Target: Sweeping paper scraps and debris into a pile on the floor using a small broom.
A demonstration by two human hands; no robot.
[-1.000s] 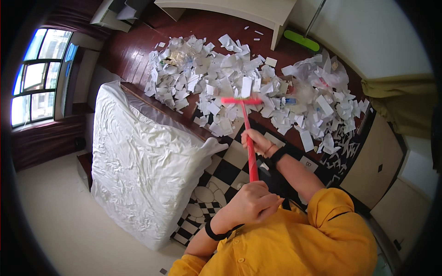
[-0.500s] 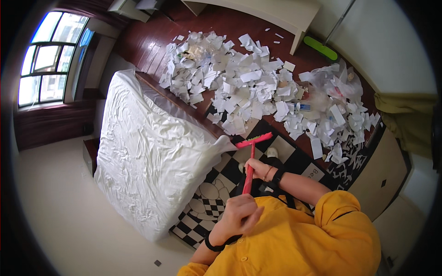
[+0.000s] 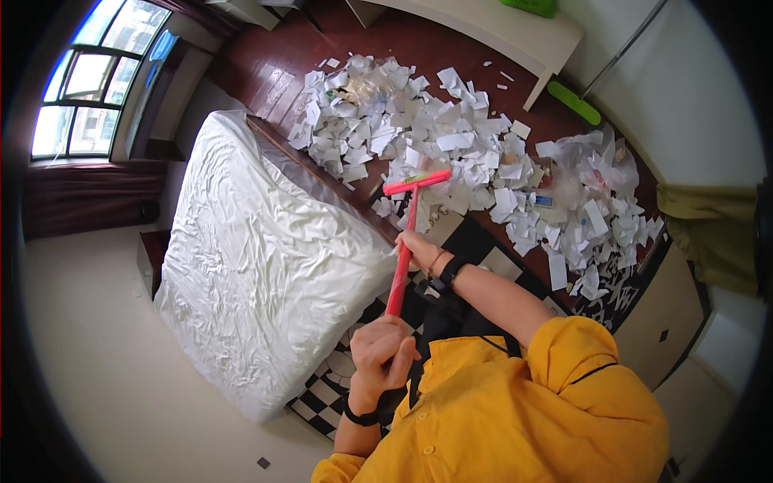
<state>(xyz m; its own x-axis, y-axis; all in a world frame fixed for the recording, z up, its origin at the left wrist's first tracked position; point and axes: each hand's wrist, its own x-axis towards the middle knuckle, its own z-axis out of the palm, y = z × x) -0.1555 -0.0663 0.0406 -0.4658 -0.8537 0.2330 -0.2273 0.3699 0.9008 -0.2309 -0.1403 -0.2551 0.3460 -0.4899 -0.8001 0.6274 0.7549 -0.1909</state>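
A red broom (image 3: 400,282) with a narrow T-shaped head reaches away from me, and a strip of green shows along that head. My left hand (image 3: 382,351) is closed round the near end of its handle. Further up the handle, my right hand (image 3: 418,250) grips it. The broom head appears over the near edge of a wide heap of white paper scraps (image 3: 455,141) spread across the dark red floor. Whether the head touches the paper, I cannot tell.
To my left stands a bed with a rumpled white sheet (image 3: 258,266). Clear plastic bags (image 3: 592,169) lie among the papers at the right. A green flat mop (image 3: 574,103) leans by the far-right wall, next to a pale desk (image 3: 483,36). A black-and-white checked mat (image 3: 475,245) lies underfoot.
The broom head has moved away from me and slightly left, from over the mat to the paper heap. Both hands have shifted forward and left, still gripping the handle.
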